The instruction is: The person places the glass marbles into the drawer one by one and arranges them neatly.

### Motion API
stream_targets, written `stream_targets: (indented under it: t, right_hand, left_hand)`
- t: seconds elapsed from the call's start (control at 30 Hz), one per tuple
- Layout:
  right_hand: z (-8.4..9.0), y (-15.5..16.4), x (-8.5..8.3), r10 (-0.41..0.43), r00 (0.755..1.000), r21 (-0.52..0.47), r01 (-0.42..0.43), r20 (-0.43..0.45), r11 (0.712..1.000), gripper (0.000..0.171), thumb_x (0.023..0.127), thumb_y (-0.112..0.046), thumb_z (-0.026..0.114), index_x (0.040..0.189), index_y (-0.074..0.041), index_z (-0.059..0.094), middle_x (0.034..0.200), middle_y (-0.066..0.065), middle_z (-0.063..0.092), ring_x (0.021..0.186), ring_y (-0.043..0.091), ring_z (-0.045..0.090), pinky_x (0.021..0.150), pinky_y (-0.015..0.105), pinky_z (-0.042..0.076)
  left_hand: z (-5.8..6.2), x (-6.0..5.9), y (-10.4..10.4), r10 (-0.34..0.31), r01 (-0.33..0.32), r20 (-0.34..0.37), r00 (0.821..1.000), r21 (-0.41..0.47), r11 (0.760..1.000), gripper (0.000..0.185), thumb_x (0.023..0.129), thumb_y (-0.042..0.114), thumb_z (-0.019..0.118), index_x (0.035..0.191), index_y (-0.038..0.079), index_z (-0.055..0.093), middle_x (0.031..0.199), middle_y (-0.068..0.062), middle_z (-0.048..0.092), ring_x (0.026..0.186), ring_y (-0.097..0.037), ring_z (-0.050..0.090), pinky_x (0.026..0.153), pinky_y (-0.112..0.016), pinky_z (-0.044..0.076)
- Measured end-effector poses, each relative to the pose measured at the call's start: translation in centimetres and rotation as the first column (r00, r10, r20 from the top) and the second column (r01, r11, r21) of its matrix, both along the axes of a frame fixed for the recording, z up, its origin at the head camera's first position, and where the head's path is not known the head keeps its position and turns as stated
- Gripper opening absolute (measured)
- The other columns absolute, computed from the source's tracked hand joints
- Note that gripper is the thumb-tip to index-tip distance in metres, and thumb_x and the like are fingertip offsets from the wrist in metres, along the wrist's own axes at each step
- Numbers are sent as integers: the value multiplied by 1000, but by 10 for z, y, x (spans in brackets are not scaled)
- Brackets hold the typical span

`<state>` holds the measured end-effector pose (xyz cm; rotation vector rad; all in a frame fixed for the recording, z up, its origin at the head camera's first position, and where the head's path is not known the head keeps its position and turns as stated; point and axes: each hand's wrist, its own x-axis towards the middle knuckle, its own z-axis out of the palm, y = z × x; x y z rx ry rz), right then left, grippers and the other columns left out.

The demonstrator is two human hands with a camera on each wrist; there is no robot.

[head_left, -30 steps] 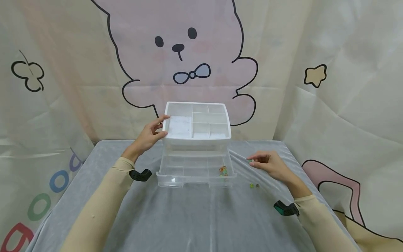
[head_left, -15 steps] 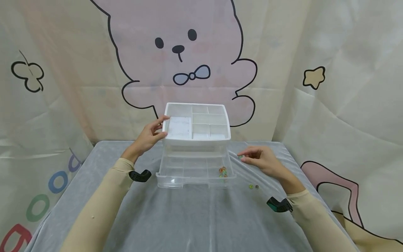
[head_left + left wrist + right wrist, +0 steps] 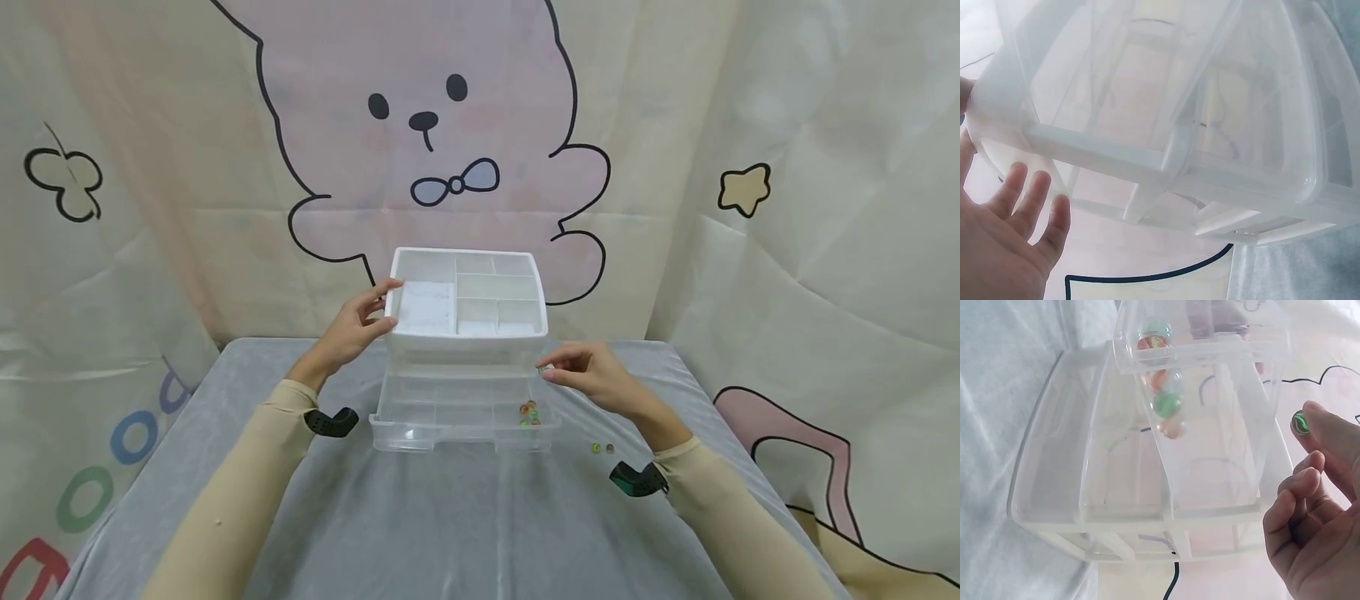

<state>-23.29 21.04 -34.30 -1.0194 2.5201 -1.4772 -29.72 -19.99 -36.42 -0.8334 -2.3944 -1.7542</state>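
Two small marbles (image 3: pixel 596 447) lie close together on the grey-covered table (image 3: pixel 450 525), right of the clear drawer (image 3: pixel 465 436) that juts from the front of the white plastic box (image 3: pixel 468 342). Several more marbles (image 3: pixel 530 413), orange and green, sit in the drawer's right-hand compartment. The right hand (image 3: pixel 600 382) has a green swirled marble (image 3: pixel 1300 422) in its grip, pinched at the fingertips just beside the box's right side. The left hand (image 3: pixel 347 330) grips the box's upper left edge between thumb and fingers. A backdrop (image 3: pixel 480 50) printed with a pink bear hangs behind.
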Motion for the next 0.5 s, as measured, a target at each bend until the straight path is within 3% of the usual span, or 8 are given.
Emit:
stream_targets:
  t: [0.5]
  right_hand:
    - [-6, -16, -12, -61, 997, 77, 58, 40, 995, 16, 95, -7, 69, 108, -1, 77, 67, -1, 41, 59, 7, 36, 59, 20, 35]
  left_hand:
    - [0, -1, 0, -4, 4, 15, 1000, 17, 1000, 60, 102, 7, 56, 158, 11, 35, 167, -10, 26, 145, -40, 37, 89, -13, 47]
